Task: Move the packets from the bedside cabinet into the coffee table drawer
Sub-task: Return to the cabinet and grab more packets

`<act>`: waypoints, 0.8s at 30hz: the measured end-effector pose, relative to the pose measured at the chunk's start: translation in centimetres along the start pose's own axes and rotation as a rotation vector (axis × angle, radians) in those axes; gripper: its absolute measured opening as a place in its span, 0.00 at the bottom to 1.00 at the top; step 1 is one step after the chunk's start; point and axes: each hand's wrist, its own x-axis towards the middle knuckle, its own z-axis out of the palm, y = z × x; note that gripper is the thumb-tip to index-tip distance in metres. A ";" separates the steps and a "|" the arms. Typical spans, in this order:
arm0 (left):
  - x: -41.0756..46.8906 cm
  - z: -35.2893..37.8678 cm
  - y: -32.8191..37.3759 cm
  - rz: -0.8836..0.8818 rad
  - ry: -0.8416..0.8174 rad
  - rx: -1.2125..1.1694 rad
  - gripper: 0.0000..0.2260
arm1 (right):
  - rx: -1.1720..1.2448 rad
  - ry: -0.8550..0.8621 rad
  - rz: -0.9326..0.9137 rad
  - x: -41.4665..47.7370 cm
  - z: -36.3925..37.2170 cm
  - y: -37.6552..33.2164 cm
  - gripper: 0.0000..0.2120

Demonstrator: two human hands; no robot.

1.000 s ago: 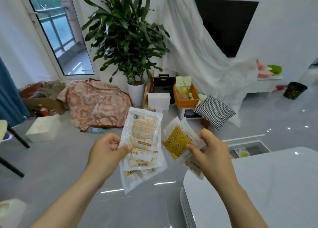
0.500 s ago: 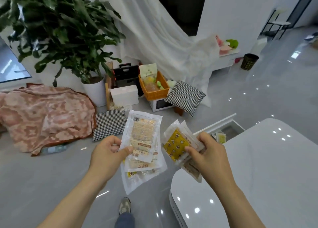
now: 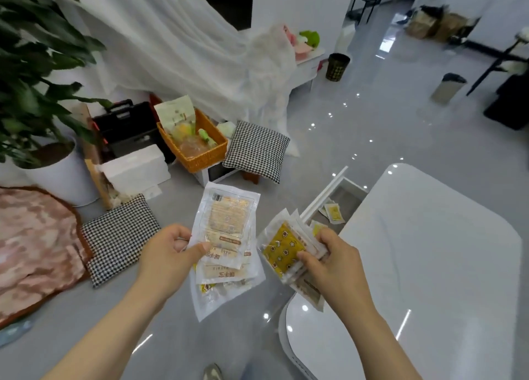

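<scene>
My left hand [image 3: 169,255] pinches a fanned stack of clear packets [image 3: 226,236] with beige contents, thumb on top. My right hand [image 3: 332,260] grips a second bundle of small packets [image 3: 284,248], the front one yellow with a printed pattern. Both bundles are held in the air above the grey floor, just left of the white coffee table [image 3: 429,265]. The coffee table drawer [image 3: 337,199] stands pulled open beyond my right hand, with a few small packets [image 3: 333,212] lying inside. The bedside cabinet is out of view.
On the floor ahead are an orange basket [image 3: 200,153] of goods, two checked cushions [image 3: 256,150], a white foam box [image 3: 134,170], a potted plant [image 3: 57,173] and a pink blanket [image 3: 31,253]. A dark bin [image 3: 337,66] stands further back. My shoe [image 3: 213,372] shows below.
The view has swung right and down toward the coffee table; the open drawer is now nearer and more visible. Both hands keep the same hold on their packets.
</scene>
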 end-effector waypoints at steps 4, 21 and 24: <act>4.9 1.0 1.4 0.006 -0.099 0.040 0.06 | 0.003 0.025 0.101 2.8 0.8 0.1 0.10; 27.1 10.0 12.6 0.132 -0.298 0.259 0.09 | 0.065 0.221 0.337 21.2 0.3 2.7 0.08; 30.1 11.6 13.9 0.153 -0.363 0.287 0.08 | 0.050 0.266 0.405 22.8 0.3 3.1 0.11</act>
